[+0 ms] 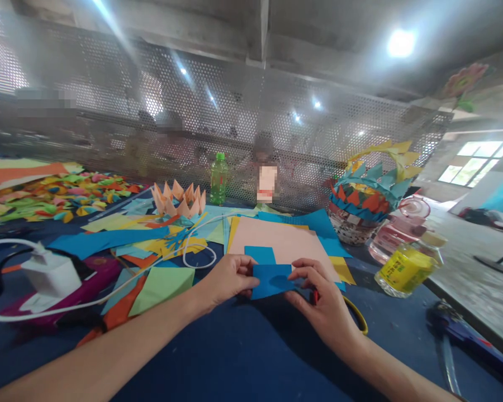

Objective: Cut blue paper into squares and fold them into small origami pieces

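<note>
A small blue piece of paper (272, 282) is held up over the dark blue tabletop, in front of a stack of pale pink sheets (295, 237). My left hand (222, 281) pinches its left edge between thumb and fingers. At the opposite edge, the fingertips and thumb of my right hand (327, 301) are curled around the right corners. Another blue paper piece (260, 254) lies just behind, on the pink sheets. Partly hidden by my right hand is a curved yellow handle (362, 318), with something red near my palm.
Left are a white charger (50, 273) on a purple power strip, white cable, and light green paper (163, 287). Farther back stand a folded peach paper ring (178, 204) and green bottle (218, 181). Right are a paper basket (354, 223), yellow-labelled bottle (406, 268) and glue gun (465, 329).
</note>
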